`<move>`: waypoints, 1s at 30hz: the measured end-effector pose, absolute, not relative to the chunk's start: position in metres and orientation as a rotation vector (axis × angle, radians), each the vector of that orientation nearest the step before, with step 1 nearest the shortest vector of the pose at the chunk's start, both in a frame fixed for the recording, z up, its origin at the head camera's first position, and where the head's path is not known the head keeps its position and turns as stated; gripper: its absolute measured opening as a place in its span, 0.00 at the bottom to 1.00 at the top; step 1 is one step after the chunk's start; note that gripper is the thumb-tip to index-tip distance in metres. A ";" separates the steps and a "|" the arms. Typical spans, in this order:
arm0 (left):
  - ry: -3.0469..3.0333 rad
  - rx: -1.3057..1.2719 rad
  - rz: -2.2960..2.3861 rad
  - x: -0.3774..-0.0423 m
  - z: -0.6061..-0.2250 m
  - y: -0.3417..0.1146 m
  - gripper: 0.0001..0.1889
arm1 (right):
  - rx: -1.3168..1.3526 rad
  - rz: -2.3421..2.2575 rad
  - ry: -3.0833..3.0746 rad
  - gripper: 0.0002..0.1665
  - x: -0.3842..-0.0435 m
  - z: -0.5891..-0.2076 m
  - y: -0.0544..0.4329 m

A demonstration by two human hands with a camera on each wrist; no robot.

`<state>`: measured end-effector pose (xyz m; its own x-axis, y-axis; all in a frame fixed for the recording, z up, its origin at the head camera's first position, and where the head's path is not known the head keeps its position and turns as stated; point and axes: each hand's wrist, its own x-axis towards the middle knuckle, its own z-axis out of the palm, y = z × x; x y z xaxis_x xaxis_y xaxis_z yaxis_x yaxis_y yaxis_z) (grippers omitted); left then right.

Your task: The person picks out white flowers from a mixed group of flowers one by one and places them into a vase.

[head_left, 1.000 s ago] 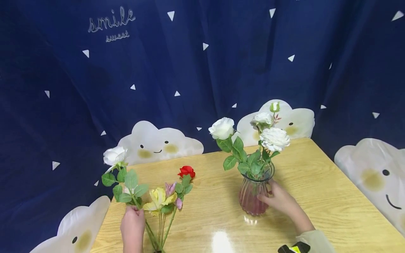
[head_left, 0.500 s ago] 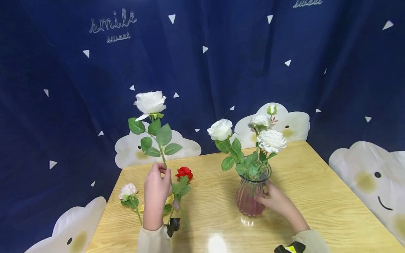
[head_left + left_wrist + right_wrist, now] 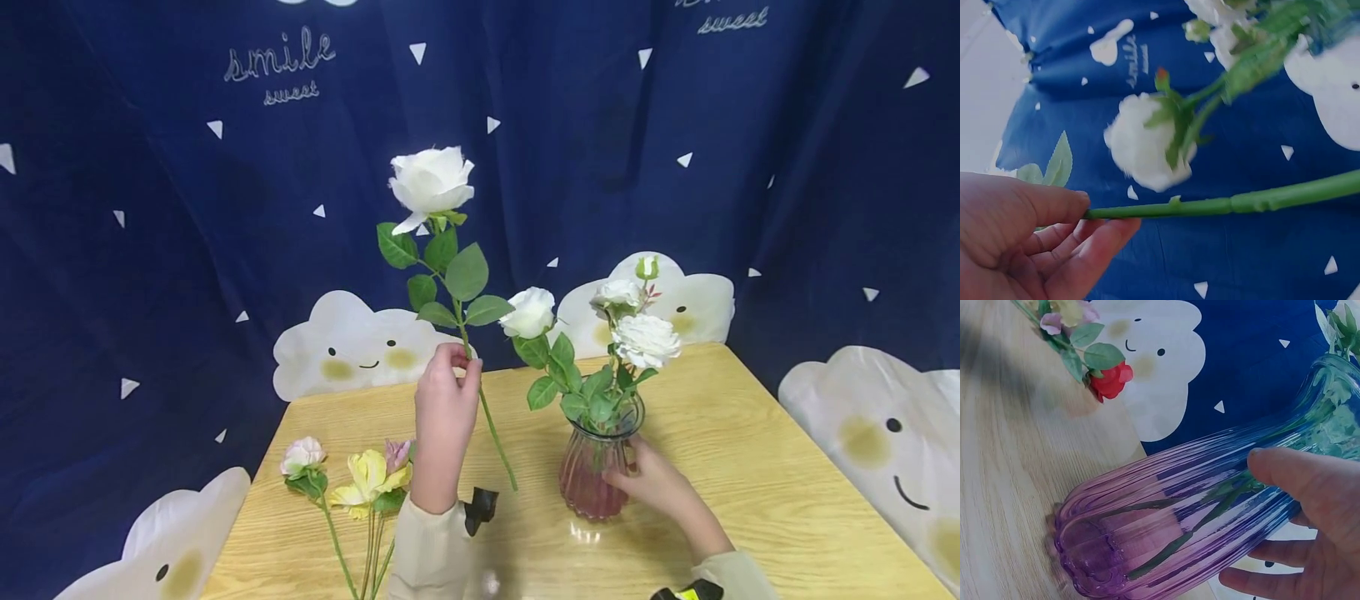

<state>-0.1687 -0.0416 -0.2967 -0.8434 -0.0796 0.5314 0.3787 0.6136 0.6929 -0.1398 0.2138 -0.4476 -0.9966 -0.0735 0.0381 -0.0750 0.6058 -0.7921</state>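
My left hand (image 3: 444, 412) pinches the green stem of a white rose (image 3: 432, 185) between thumb and fingertips. The rose stands upright above the table, its stem's lower end pointing down to the right. In the left wrist view the bare stem (image 3: 1197, 208) runs out past the fingertips. My right hand (image 3: 654, 477) holds a ribbed glass vase (image 3: 591, 477) by its right side; the vase is upright on the table. Several white flowers (image 3: 645, 340) with green leaves stand in it. Through the pinkish glass (image 3: 1147, 534), dark stems show in the right wrist view.
On the wooden table's (image 3: 772, 475) left part lie a pale pink flower (image 3: 303, 456), a yellow flower (image 3: 369, 479) and a mauve flower (image 3: 397, 454). A red rose (image 3: 1111, 381) shows in the right wrist view. A blue curtain (image 3: 360, 158) hangs behind.
My left hand has lifted the white rose off the left side and carried it up and to the right, close to the vase. My right hand stays on the vase.
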 end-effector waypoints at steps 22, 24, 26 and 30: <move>-2.073 -0.530 -1.262 -0.158 -0.250 0.012 0.07 | 0.160 1.390 -2.796 0.46 -0.143 -0.449 0.215; -2.063 -0.545 -1.266 -0.158 -0.247 0.017 0.08 | 0.148 1.388 -2.801 0.46 -0.143 -0.449 0.215; -2.063 -0.559 -1.256 -0.160 -0.246 0.023 0.08 | 0.144 1.389 -2.806 0.47 -0.142 -0.449 0.215; -2.110 -0.569 -1.240 -0.169 -0.256 0.037 0.06 | 0.158 1.407 -2.786 0.46 -0.141 -0.451 0.214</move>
